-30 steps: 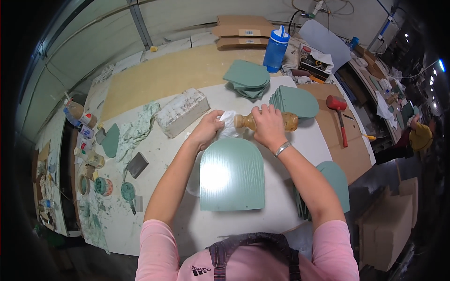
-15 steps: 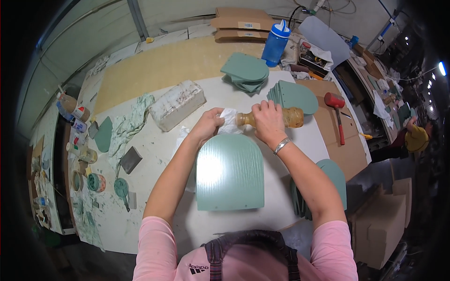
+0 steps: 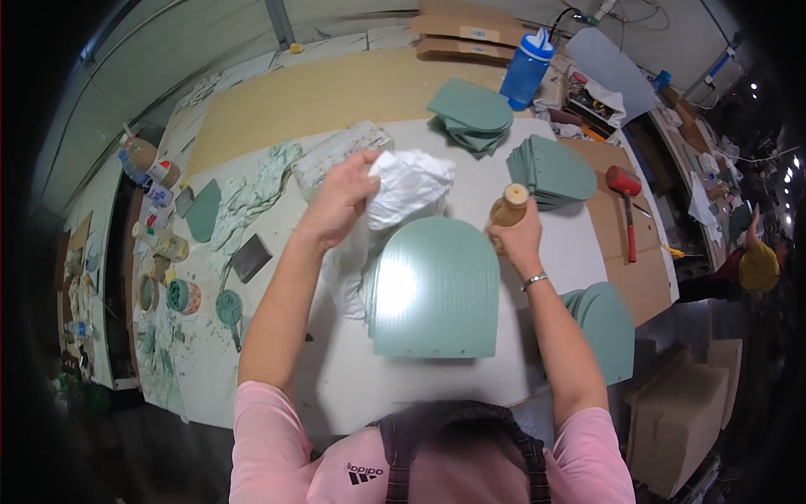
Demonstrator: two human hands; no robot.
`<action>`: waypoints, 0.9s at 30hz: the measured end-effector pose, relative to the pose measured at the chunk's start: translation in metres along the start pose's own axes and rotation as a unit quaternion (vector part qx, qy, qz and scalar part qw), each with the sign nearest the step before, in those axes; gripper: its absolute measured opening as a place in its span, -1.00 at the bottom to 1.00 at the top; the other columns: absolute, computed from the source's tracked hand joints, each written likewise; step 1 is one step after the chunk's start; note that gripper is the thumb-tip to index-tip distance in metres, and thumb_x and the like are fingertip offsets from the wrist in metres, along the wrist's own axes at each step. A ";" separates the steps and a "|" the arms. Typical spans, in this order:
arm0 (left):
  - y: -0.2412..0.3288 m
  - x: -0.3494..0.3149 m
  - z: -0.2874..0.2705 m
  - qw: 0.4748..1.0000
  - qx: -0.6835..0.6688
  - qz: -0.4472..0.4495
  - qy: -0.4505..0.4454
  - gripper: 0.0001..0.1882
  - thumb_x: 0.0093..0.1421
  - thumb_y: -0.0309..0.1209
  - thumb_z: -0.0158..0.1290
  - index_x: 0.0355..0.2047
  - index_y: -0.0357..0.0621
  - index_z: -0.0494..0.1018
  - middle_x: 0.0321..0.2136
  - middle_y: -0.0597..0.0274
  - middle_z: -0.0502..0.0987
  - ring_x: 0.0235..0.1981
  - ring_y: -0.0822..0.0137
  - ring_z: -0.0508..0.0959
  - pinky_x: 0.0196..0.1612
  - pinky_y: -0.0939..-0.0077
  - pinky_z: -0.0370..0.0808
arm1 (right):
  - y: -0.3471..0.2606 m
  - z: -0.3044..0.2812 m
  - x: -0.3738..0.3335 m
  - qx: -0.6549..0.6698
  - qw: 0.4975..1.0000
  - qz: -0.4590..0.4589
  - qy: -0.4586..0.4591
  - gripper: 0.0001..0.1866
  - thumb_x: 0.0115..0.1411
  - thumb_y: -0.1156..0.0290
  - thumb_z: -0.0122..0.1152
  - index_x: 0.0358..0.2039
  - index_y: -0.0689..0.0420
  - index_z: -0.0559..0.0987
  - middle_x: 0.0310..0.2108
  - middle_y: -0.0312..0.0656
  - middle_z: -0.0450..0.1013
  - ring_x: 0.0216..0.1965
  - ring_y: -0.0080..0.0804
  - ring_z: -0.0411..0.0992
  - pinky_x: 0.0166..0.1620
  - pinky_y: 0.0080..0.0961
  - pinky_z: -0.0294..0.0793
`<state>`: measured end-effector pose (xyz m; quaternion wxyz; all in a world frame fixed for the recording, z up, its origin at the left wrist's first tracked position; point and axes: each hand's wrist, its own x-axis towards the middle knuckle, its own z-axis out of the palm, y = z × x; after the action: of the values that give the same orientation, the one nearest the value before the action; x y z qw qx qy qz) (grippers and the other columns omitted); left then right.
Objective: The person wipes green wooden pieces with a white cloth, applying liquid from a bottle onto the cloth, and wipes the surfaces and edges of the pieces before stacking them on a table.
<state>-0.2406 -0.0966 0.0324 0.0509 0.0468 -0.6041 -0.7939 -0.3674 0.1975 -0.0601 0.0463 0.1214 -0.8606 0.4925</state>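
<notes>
Left hand (image 3: 342,197): fingers pinching a bunched white cloth (image 3: 411,185). Right hand (image 3: 519,239): wrapped around a brownish bottle (image 3: 509,208), neck up, well apart from the cloth. Green panel (image 3: 435,294) lies on top of a stack in front of me, round end far, 0 hands on it. Cloth hangs by its far left edge; can't tell if touching.

Progress, my read: mid-job, cloth and bottle both in use. Panel face shines, but can't tell if it's wiped. 3 more green stacks, far (image 3: 470,109), far right (image 3: 561,172) and near right (image 3: 606,332); done or waiting, unclear.

Writing: logo plus lettering on my pink shirt (image 3: 277,437), label on the far cardboard box (image 3: 441,28). Labels on the left bottles (image 3: 164,174) too small to read.
</notes>
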 end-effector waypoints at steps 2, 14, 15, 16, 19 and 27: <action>0.040 -0.030 0.010 0.998 -0.028 0.040 0.033 -0.65 0.27 -0.51 -0.06 0.07 -0.25 0.34 -0.29 0.32 0.54 -0.28 0.50 0.53 -0.22 0.62 0.45 | 0.004 -0.006 -0.001 0.003 1.000 0.008 0.004 -0.23 -0.31 0.40 0.52 -0.02 0.15 0.36 -0.13 -0.05 0.47 -0.07 -0.13 0.48 0.04 -0.29 0.47; 0.045 -0.183 0.047 0.869 0.452 0.163 -0.121 -0.59 0.04 -0.74 0.01 -0.05 -0.27 0.44 -0.27 -0.04 0.53 -0.21 -0.02 0.55 -0.15 0.25 0.50 | -0.039 -0.051 -0.055 -0.006 0.995 0.074 0.072 -0.25 -0.05 0.43 0.39 0.16 0.23 0.29 0.07 -0.04 0.31 0.15 -0.19 0.29 0.22 -0.29 0.28; 0.037 -0.187 0.048 0.876 0.444 0.161 -0.094 -0.62 0.03 -0.75 0.02 -0.11 -0.25 0.47 -0.30 0.02 0.52 -0.23 0.01 0.55 -0.16 0.28 0.50 | -0.067 -0.054 -0.066 0.034 0.996 0.021 0.076 -0.28 0.01 0.42 0.35 0.19 0.24 0.29 0.08 -0.02 0.30 0.17 -0.17 0.27 0.24 -0.28 0.24; 0.031 -0.189 0.048 0.876 0.444 0.160 -0.094 -0.62 0.03 -0.75 0.02 -0.11 -0.25 0.47 -0.30 0.02 0.52 -0.23 0.01 0.55 -0.16 0.28 0.50 | -0.093 -0.055 -0.073 0.022 0.998 -0.061 0.024 -0.30 0.06 0.38 0.30 0.21 0.25 0.28 0.11 0.02 0.30 0.18 -0.12 0.26 0.24 -0.27 0.23; 0.018 -0.191 0.046 0.872 0.433 0.214 -0.078 -0.61 -0.05 -0.79 0.08 -0.18 -0.24 0.49 -0.34 0.08 0.51 -0.30 0.05 0.54 -0.23 0.37 0.49 | -0.141 -0.036 -0.090 -0.186 0.952 -0.235 -0.067 -0.27 0.16 0.16 0.23 0.25 0.26 0.26 0.19 0.13 0.25 0.21 0.02 0.23 0.24 -0.20 0.22; 0.006 -0.205 0.043 0.822 0.494 0.279 -0.048 -0.60 -0.17 -0.77 0.08 -0.30 -0.09 0.53 -0.43 0.19 0.48 -0.32 0.14 0.48 -0.16 0.34 0.33 | -0.144 -0.014 -0.102 -0.269 0.933 -0.194 -0.142 -0.18 0.15 -0.02 0.22 0.26 0.27 0.24 0.21 0.14 0.24 0.21 0.05 0.23 0.21 -0.17 0.29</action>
<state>-0.0436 -0.0295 0.0521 0.2110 -0.1427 -0.9044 -0.3422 -0.2326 0.1561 0.0476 0.0488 0.3378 -0.9180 0.2018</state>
